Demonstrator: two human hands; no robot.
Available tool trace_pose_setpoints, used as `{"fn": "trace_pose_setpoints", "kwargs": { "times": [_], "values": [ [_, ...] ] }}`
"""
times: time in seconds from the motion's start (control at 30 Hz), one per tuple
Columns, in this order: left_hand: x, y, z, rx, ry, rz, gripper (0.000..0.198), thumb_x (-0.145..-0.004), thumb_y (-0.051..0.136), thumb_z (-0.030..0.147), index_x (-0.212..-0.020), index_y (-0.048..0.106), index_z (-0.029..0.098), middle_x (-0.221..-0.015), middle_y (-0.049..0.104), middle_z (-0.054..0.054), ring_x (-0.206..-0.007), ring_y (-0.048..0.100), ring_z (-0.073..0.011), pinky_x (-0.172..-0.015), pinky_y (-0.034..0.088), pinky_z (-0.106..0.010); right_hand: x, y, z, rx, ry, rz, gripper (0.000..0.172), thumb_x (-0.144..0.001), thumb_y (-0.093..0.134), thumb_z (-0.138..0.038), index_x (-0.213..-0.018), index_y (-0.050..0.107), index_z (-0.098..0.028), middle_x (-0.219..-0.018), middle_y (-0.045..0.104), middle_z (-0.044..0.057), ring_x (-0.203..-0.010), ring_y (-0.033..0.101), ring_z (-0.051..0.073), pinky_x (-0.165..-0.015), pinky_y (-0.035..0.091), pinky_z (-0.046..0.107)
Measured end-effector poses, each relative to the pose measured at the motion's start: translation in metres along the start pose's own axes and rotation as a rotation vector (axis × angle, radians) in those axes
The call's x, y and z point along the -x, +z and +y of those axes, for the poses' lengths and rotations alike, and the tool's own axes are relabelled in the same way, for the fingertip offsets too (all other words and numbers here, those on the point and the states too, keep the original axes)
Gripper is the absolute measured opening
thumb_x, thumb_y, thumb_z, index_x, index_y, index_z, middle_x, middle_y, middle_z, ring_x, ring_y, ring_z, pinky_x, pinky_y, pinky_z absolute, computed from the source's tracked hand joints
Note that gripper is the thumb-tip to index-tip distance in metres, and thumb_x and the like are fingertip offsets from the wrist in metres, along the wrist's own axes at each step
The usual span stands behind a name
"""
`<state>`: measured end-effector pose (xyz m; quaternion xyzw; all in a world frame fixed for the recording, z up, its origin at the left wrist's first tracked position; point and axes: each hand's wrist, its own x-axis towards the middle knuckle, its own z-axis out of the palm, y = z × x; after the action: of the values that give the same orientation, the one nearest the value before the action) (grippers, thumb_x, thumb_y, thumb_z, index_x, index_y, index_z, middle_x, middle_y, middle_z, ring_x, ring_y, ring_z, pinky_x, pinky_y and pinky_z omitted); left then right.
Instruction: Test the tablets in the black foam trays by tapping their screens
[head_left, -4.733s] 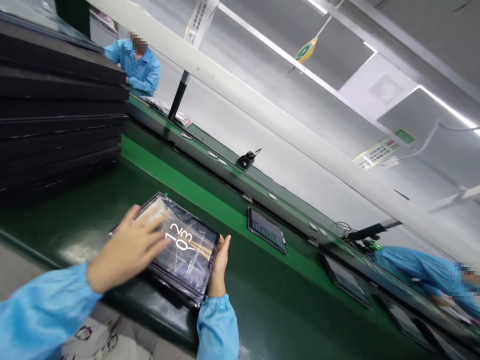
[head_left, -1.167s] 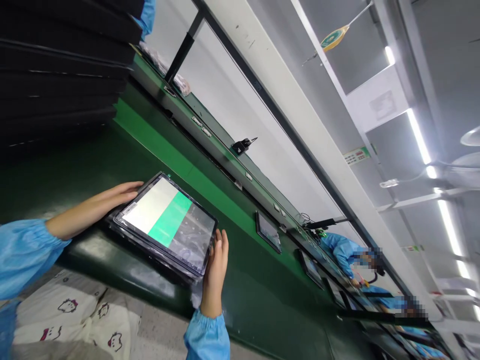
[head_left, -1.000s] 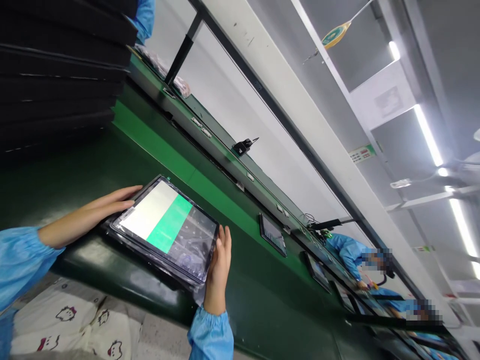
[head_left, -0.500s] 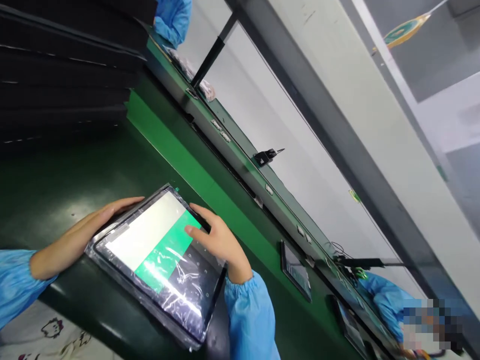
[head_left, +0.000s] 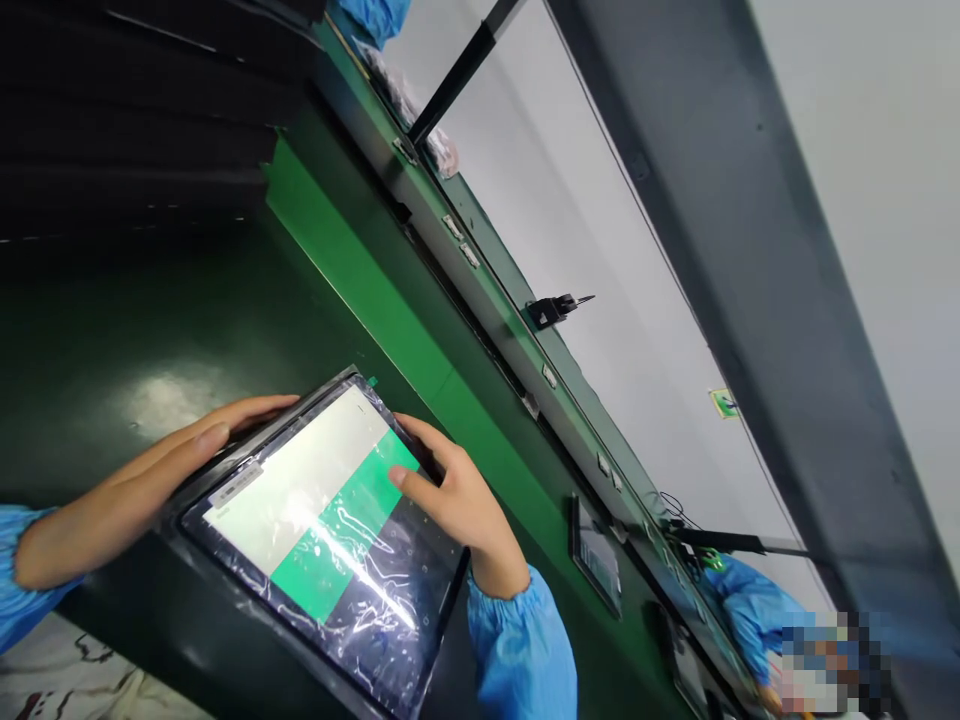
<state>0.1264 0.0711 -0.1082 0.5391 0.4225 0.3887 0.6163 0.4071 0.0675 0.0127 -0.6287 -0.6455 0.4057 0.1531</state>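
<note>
Right hand (head_left: 466,505) newly at tablet's (head_left: 330,535) far edge, shared grip with left hand (head_left: 176,450)

tablet (head_left: 330,545) cropped at bottom edge, black stack (head_left: 142,120) cut off

The black-rimmed tablet (head_left: 334,535) is face up, slanted, over the near side of the green workbench (head_left: 217,320); whether it touches the workbench is hidden. Its screen is lit in three parts: a pale band, a bright green band, and a dark part with small, faint marks. Wrinkled clear film (head_left: 375,590) covers it, catching glare. A barcode label (head_left: 238,485) sits at the pale band's edge.
</note>
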Motion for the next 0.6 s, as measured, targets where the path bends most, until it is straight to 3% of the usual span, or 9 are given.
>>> {"fn": "trace_pose_setpoints", "kwargs": {
  "times": [0.1, 0.27, 0.37, 0.43, 0.5, 0.6],
  "values": [
    [0.0, 0.0, 0.005, 0.001, -0.002, -0.001, 0.053, -0.094, 0.036, 0.066, -0.134, 0.061, 0.041, -0.143, 0.058, 0.012, -0.135, 0.054, -0.0209, -0.112, 0.044, -0.025, 0.002, 0.001, 0.0, 0.028, -0.014, 0.001, 0.069, -0.079, 0.079, -0.034, -0.142, 0.053, -0.023, -0.147, 0.058, 0.008, -0.133, 0.056, 0.028, -0.117, 0.041, 0.047],
    [0.001, -0.002, 0.002, -0.051, 0.031, 0.006, 0.045, -0.097, 0.037, 0.06, -0.134, 0.059, 0.047, -0.143, 0.058, 0.017, -0.134, 0.054, -0.0166, -0.111, 0.041, -0.017, -0.008, 0.004, 0.01, -0.081, -0.069, 0.062, 0.038, -0.091, 0.064, -0.034, -0.128, 0.065, -0.024, -0.133, 0.068, 0.006, -0.121, 0.065, 0.024, -0.109, 0.049, 0.043],
    [0.002, -0.003, -0.002, -0.069, 0.047, 0.005, 0.044, -0.098, 0.034, 0.059, -0.134, 0.058, 0.051, -0.142, 0.058, 0.02, -0.134, 0.054, -0.0162, -0.111, 0.042, -0.017, 0.0, 0.003, 0.009, -0.087, -0.1, 0.08, 0.039, -0.092, 0.065, -0.034, -0.13, 0.063, -0.026, -0.137, 0.066, 0.006, -0.127, 0.062, 0.025, -0.113, 0.046, 0.044],
    [0.002, -0.003, -0.002, -0.081, 0.074, 0.007, 0.042, -0.097, 0.037, 0.058, -0.134, 0.056, 0.053, -0.141, 0.057, 0.021, -0.134, 0.054, -0.0166, -0.111, 0.043, -0.018, 0.015, 0.002, 0.006, -0.023, -0.129, 0.096, 0.05, -0.091, 0.068, -0.035, -0.14, 0.056, -0.029, -0.149, 0.057, 0.005, -0.14, 0.05, 0.026, -0.121, 0.037, 0.046],
    [0.002, -0.003, -0.001, -0.09, 0.087, 0.009, 0.042, -0.095, 0.04, 0.058, -0.134, 0.056, 0.053, -0.141, 0.057, 0.022, -0.133, 0.055, -0.0174, -0.112, 0.043, -0.02, 0.035, 0.001, 0.002, 0.096, -0.142, 0.125, 0.065, -0.09, 0.07, -0.036, -0.15, 0.044, -0.032, -0.16, 0.043, 0.002, -0.153, 0.03, 0.026, -0.126, 0.026, 0.048],
    [0.001, -0.002, 0.004, -0.087, 0.06, 0.007, 0.044, -0.095, 0.04, 0.06, -0.133, 0.059, 0.049, -0.14, 0.059, 0.019, -0.133, 0.055, -0.0197, -0.112, 0.045, -0.025, 0.059, 0.004, 0.0, 0.235, -0.118, 0.134, 0.081, -0.091, 0.069, -0.039, -0.159, 0.024, -0.036, -0.169, 0.024, 0.0, -0.159, 0.006, 0.027, -0.128, 0.017, 0.055]
  ]
}}
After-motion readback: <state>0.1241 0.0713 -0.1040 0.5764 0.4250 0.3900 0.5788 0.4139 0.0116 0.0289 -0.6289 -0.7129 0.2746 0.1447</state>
